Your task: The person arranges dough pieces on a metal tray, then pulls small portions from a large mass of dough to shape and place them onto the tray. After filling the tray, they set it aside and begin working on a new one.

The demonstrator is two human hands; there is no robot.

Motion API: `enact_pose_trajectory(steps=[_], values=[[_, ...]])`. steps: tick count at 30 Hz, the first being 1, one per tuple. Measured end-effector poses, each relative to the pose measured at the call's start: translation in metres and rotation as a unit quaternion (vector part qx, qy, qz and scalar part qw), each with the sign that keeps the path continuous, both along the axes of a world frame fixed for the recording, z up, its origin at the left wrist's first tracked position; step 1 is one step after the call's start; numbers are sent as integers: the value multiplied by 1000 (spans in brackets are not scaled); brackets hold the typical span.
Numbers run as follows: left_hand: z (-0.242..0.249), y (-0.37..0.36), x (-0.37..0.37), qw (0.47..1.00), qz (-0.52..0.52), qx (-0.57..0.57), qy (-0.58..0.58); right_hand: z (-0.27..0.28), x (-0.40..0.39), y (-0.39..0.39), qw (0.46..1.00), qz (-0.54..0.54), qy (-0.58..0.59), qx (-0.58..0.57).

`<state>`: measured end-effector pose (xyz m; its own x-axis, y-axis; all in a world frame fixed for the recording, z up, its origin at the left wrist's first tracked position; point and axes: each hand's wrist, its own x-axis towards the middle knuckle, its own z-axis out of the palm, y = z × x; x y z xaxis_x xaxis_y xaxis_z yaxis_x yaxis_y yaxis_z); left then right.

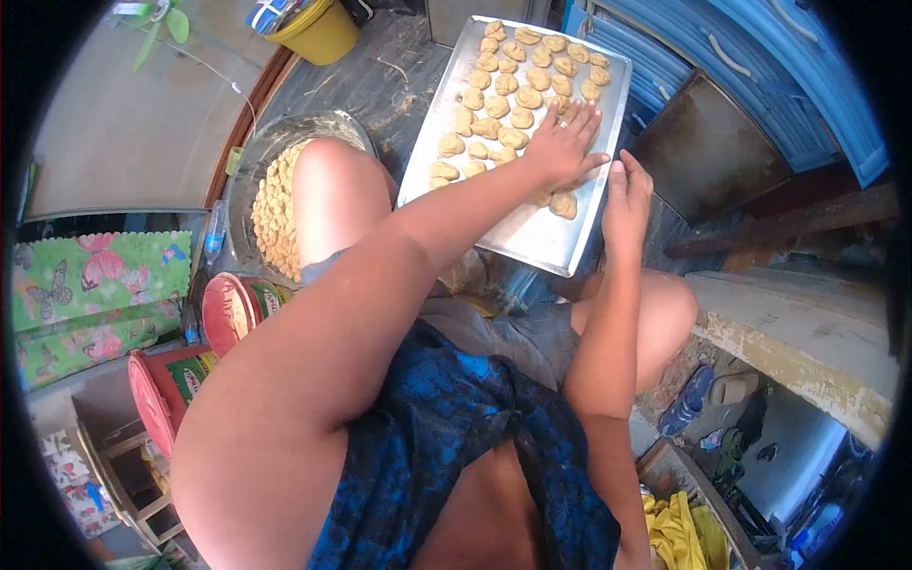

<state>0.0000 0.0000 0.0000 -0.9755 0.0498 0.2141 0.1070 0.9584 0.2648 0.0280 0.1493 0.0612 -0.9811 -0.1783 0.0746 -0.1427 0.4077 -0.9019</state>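
A metal baking tray holding rows of tan dough pieces lies tilted in front of me, over my lap and the floor. My left hand reaches across it palm down, fingers stretched and slightly spread over dough pieces near the right side. Whatever lies beneath the palm is hidden. At the tray's right edge, my right hand grips the rim, its thumb close to the left hand's thumb. Left of my knee, a large round basin contains many more small dough pieces.
Red tubs and a water bottle stand at the left. A yellow bucket sits at the back. Blue drawers and a dark panel border the tray's right. Shoes lie below a worn ledge.
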Motion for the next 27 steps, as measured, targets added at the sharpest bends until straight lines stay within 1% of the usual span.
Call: enact_pose_trajectory(steps=[2, 3, 4, 12, 14, 18, 20, 21, 23, 24, 25, 26, 27], values=[[3, -6, -4, 998, -36, -43, 30, -2, 6, -2, 999, 13, 40, 7], [-8, 17, -17, 999, -36, -16, 27, -2, -5, 17, 999, 13, 36, 34], [-9, 16, -25, 999, -38, -23, 17, -1, -10, 16, 998, 18, 42, 37], [-6, 2, -25, 997, -11, -73, -32, -9, -17, -1, 999, 27, 23, -7], [-8, -3, -32, 999, -7, -30, 22, -8, -20, -3, 997, 60, 55, 9], [-3, -14, -75, 998, 20, -33, 56, -5, -15, -9, 998, 34, 36, -25], [3, -27, -103, 991, 82, -44, 97, -6, -15, -9, 998, 41, 48, -17], [2, -37, -119, 991, 81, -43, 98, -4, -15, -9, 998, 40, 49, -16], [-2, -56, -146, 992, 68, 12, 110, -1, -14, -10, 998, 39, 35, -25], [1, -61, -154, 991, 67, 13, 111, -1, -13, -11, 998, 39, 35, -21], [3, -65, -160, 996, 28, -29, 77, -1, -13, -11, 998, 39, 35, -20], [4, -68, -164, 997, -12, -70, 43, -2, -12, -13, 999, 45, 8, -26], [8, -69, -167, 997, -12, -69, 43, -2, -12, -14, 998, 51, -20, -32]])
